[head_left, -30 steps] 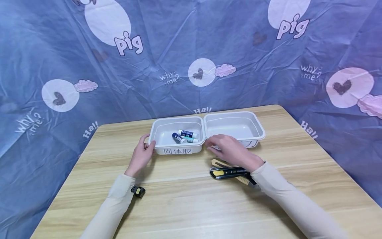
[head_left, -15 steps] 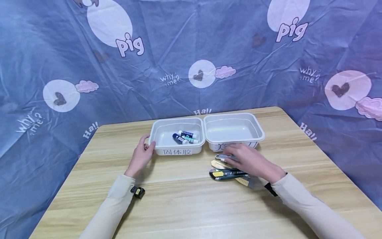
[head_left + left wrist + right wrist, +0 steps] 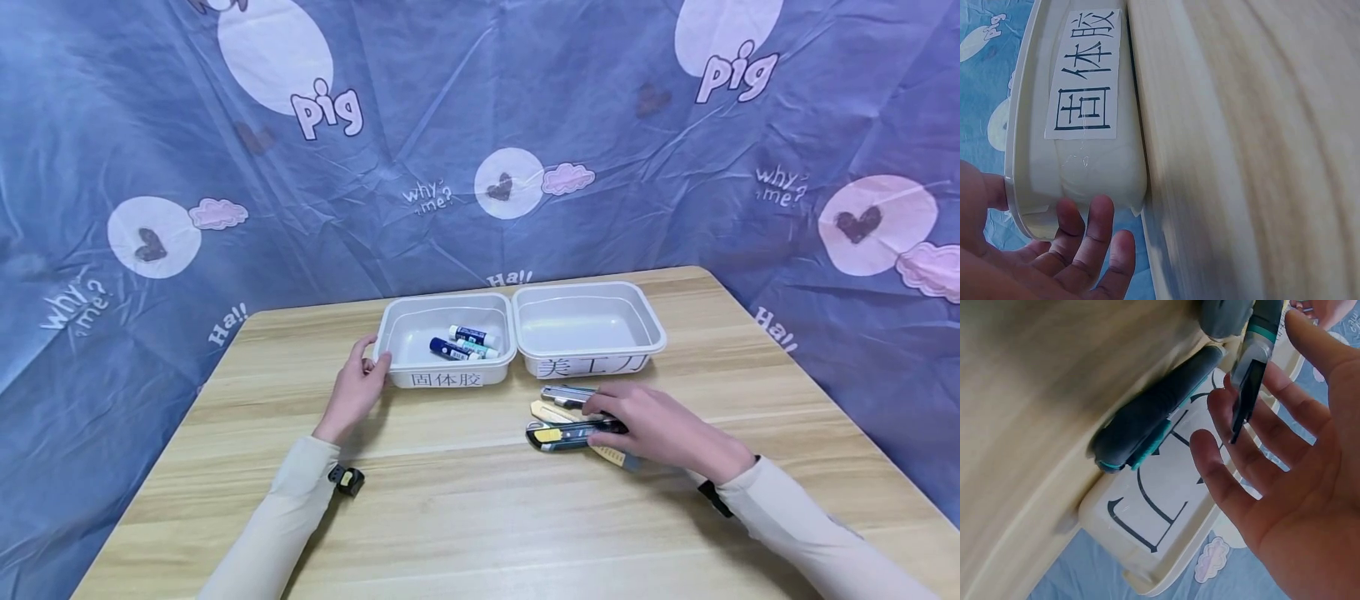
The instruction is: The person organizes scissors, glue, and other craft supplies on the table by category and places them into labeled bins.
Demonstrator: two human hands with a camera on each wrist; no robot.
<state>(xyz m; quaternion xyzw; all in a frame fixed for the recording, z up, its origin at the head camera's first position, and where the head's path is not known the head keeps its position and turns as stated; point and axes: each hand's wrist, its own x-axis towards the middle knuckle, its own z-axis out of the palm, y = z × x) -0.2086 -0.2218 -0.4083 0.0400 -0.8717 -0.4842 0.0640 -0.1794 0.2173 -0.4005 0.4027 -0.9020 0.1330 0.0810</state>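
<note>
My left hand (image 3: 358,390) holds the near left corner of a white plastic box (image 3: 411,374), its fingers bent against the box wall (image 3: 1100,178) in the left wrist view. Several glue sticks (image 3: 453,349) lie inside. My right hand (image 3: 660,425) pinches a black utility knife with a yellow slider (image 3: 558,436) between thumb and fingers. In the right wrist view, the dark end of this knife (image 3: 1250,381) crosses in front of the fingers. A yellow utility knife (image 3: 611,456) lies beneath it, and a silver utility knife (image 3: 558,393) lies just behind.
A second white box (image 3: 652,343) stands against the first on its right, its front bearing a label with large characters (image 3: 592,367). Both boxes sit near the back edge of the wooden table (image 3: 450,500). A blue printed cloth (image 3: 420,125) hangs behind.
My right hand has moved back from the second box's front toward the near right, onto the black knife, which has turned slightly. One glue stick has rolled a little. My left hand stays put.
</note>
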